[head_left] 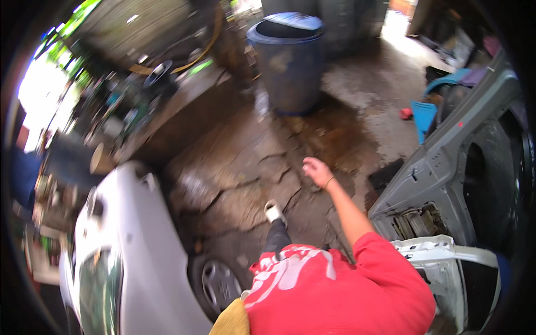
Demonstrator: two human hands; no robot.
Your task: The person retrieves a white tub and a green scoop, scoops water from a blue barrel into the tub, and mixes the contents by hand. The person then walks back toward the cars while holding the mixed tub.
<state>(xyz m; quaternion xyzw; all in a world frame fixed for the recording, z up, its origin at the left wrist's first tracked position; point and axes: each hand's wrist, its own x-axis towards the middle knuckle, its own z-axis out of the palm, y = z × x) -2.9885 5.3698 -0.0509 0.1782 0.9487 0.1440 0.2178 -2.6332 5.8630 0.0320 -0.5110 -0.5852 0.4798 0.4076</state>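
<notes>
Head view, looking down over a person in a red shirt (335,296) who steps across a cracked, wet concrete floor (245,167). The right hand (316,170) is extended forward and out from the body at the end of a bare forearm, a thin band at the wrist; the fingers look loosely curled and released, grasping nothing, though motion blur leaves the exact finger pose uncertain. The left hand is not in view, so its state cannot be told. Nothing touches the right hand: it hangs over bare floor. The nearest large things are a stripped grey car body panel (446,162), lying to the right of the hand with its long axis running diagonally from near the person's right side up and away, and a dark flat object (386,174) on the floor between hand and panel. A blue barrel (290,61) stands well ahead of the hand, slightly to its left. To the left of the body sits a white car (128,251), its wheel (216,285) just beside the person's leading leg and white shoe (273,212). A cluttered counter (162,106) runs farther left.
</notes>
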